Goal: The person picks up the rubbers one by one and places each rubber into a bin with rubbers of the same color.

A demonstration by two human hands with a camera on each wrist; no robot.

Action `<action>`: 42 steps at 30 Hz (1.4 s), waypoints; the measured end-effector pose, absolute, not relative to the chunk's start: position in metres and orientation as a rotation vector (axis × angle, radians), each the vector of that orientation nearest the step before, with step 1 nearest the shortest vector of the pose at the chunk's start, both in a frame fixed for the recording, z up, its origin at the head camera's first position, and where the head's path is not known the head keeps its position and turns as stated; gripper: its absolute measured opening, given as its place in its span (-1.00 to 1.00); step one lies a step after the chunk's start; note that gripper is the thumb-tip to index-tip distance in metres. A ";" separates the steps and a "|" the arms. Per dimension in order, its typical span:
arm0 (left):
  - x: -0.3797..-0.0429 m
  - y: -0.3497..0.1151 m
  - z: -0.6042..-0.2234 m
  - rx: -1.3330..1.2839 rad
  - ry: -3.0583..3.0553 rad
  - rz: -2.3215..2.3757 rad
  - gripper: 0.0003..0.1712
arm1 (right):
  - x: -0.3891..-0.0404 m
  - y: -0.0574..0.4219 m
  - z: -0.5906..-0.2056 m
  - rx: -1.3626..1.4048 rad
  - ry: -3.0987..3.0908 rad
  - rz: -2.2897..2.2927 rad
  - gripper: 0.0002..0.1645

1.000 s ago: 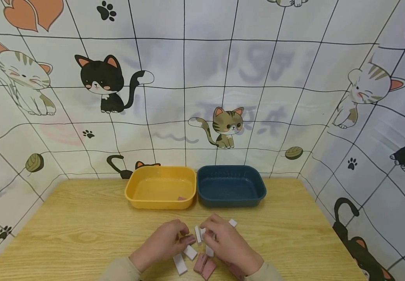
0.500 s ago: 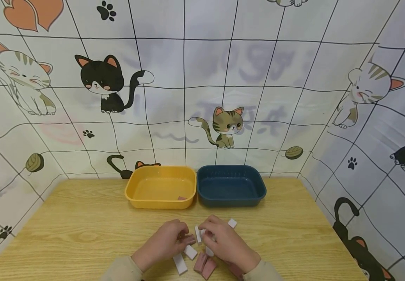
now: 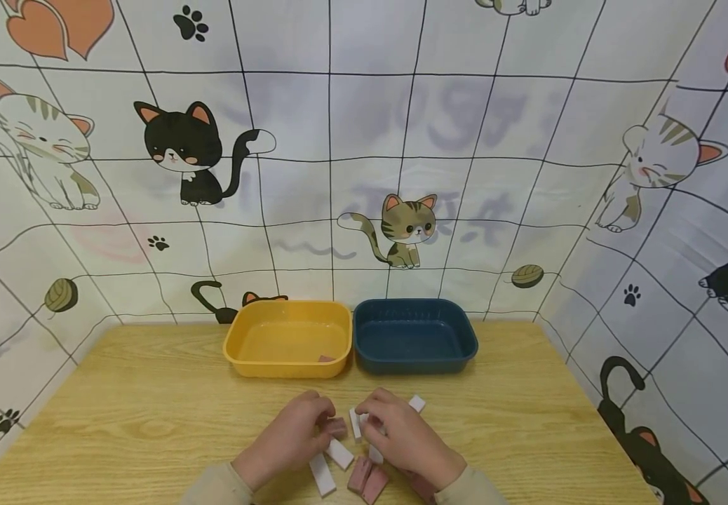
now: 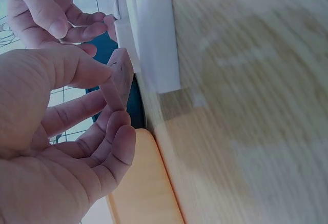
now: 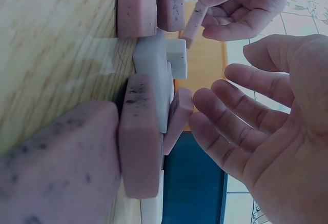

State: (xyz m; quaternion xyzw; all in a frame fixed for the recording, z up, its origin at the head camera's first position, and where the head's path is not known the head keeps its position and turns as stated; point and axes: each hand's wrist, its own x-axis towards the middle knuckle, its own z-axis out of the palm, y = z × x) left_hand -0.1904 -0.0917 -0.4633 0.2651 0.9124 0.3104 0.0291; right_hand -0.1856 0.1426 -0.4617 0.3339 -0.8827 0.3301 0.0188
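My left hand [image 3: 294, 433] pinches a pink block [image 4: 119, 78] between thumb and fingers, tilted above the pile; dark specks mark its side in the right wrist view. My right hand [image 3: 405, 429] hovers at the pile's right side with fingers loosely bent and nothing between thumb and fingers. Its fingertips are at a leaning pink block [image 5: 178, 116]; whether they touch it is unclear. White blocks lie between and below the hands, among them a standing one [image 3: 355, 423] and a flat one [image 3: 322, 475]. Nearer to me are pink blocks [image 3: 374, 484], some partly hidden by the right wrist.
Behind the pile stand a yellow bin [image 3: 288, 369] with a pink piece [image 3: 326, 358] inside and, against its right side, a dark blue bin [image 3: 416, 365]. A white block [image 3: 417, 403] lies beyond the right hand. Cat-printed cloth [image 3: 301, 175] surrounds the wooden table [image 3: 149, 400].
My left hand has shifted slightly left with the pink block pinched in it. The right hand has barely moved. The head view has tilted a little.
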 end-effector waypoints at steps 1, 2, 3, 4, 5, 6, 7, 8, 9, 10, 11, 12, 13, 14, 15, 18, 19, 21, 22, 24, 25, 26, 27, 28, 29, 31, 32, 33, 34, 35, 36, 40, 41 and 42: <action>-0.191 -0.092 -0.463 0.817 2.822 0.958 -0.83 | -0.186 0.142 -0.461 1.037 -2.742 1.026 -0.75; -0.191 -0.093 -0.462 0.817 2.829 0.961 -0.83 | -0.186 0.142 -0.461 1.037 -2.744 1.025 -0.75; -0.192 -0.093 -0.461 0.816 2.836 0.964 -0.84 | -0.186 0.142 -0.461 1.037 -2.746 1.026 -0.74; -0.192 -0.094 -0.461 0.816 2.842 0.966 -0.84 | -0.186 0.141 -0.461 1.041 -2.743 1.026 -0.74; -0.193 -0.094 -0.461 0.815 2.851 0.971 -0.85 | -0.186 0.141 -0.460 1.046 -2.740 1.026 -0.74; -0.193 -0.095 -0.460 0.815 2.858 0.975 -0.87 | -0.186 0.141 -0.460 1.046 -2.744 1.029 -0.74; -0.194 -0.095 -0.460 0.807 2.857 0.980 -0.89 | -0.187 0.141 -0.460 1.047 -2.745 1.030 -0.74; -0.195 -0.096 -0.459 0.799 2.859 0.983 -0.90 | -0.187 0.141 -0.459 1.050 -2.744 1.030 -0.74; -0.195 -0.096 -0.458 0.792 2.862 0.988 -0.90 | -0.187 0.140 -0.459 1.050 -2.748 1.031 -0.74; -0.196 -0.096 -0.458 0.790 2.868 0.993 -0.90 | -0.187 0.140 -0.459 1.054 -2.744 1.026 -0.75; -0.196 -0.097 -0.457 0.784 2.874 0.995 -0.90 | -0.188 0.140 -0.458 1.052 -2.746 1.023 -0.75; -0.196 -0.097 -0.456 0.776 2.878 0.999 -0.90 | -0.188 0.140 -0.457 1.049 -2.748 1.020 -0.75; -0.196 -0.097 -0.455 0.768 2.884 1.001 -0.90 | -0.188 0.140 -0.457 1.050 -2.743 1.014 -0.76; -0.196 -0.097 -0.454 0.763 2.893 1.007 -0.90 | -0.189 0.139 -0.456 1.051 -2.738 1.008 -0.76; -0.196 -0.097 -0.453 0.760 2.903 1.009 -0.90 | -0.189 0.139 -0.456 1.050 -2.736 1.005 -0.76; -0.196 -0.098 -0.452 0.742 2.934 1.012 -0.91 | -0.189 0.138 -0.455 1.051 -2.728 1.008 -0.77; -0.196 -0.098 -0.451 0.739 2.948 1.010 -0.91 | -0.190 0.138 -0.454 1.054 -2.726 1.010 -0.77; -0.196 -0.099 -0.451 0.746 2.982 1.011 -0.90 | -0.191 0.138 -0.454 1.060 -2.722 1.012 -0.78; -0.197 -0.099 -0.451 0.745 2.997 1.014 -0.90 | -0.191 0.138 -0.455 1.065 -2.718 1.012 -0.78; -0.198 -0.099 -0.449 0.749 3.026 1.021 -0.90 | -0.192 0.138 -0.455 1.069 -2.708 1.010 -0.78; -0.198 -0.100 -0.449 0.749 3.037 1.024 -0.90 | -0.193 0.138 -0.455 1.069 -2.703 1.006 -0.78; -0.199 -0.100 -0.448 0.750 3.048 1.031 -0.90 | -0.194 0.137 -0.456 1.070 -2.697 1.004 -0.78; -0.200 -0.100 -0.447 0.752 3.055 1.037 -0.90 | -0.194 0.137 -0.456 1.073 -2.693 1.003 -0.78; -0.201 -0.100 -0.447 0.756 3.063 1.041 -0.91 | -0.195 0.137 -0.456 1.072 -2.691 1.002 -0.78; -0.201 -0.100 -0.446 0.760 3.070 1.049 -0.90 | -0.195 0.137 -0.455 1.072 -2.692 1.001 -0.78; -0.203 -0.101 -0.444 0.760 3.080 1.063 -0.91 | -0.196 0.137 -0.454 1.072 -2.699 0.996 -0.77; -0.203 -0.102 -0.443 0.762 3.084 1.074 -0.90 | -0.196 0.137 -0.453 1.072 -2.703 0.994 -0.77; -0.204 -0.102 -0.442 0.755 3.086 1.080 -0.90 | -0.197 0.138 -0.453 1.068 -2.710 0.993 -0.77; -0.205 -0.103 -0.442 0.745 3.090 1.083 -0.91 | -0.197 0.138 -0.452 1.061 -2.716 0.991 -0.76; -0.206 -0.103 -0.441 0.730 3.090 1.091 -0.91 | -0.197 0.138 -0.451 1.056 -2.721 0.986 -0.76; -0.206 -0.103 -0.440 0.719 3.090 1.097 -0.91 | -0.198 0.138 -0.450 1.050 -2.722 0.978 -0.75; -0.210 -0.105 -0.438 0.689 3.097 1.115 -0.89 | -0.200 0.139 -0.448 1.030 -2.728 0.968 -0.75; -0.211 -0.106 -0.437 0.682 3.097 1.124 -0.89 | -0.200 0.139 -0.447 1.027 -2.728 0.965 -0.75; -0.212 -0.107 -0.437 0.673 3.100 1.127 -0.88 | -0.200 0.139 -0.447 1.025 -2.729 0.964 -0.75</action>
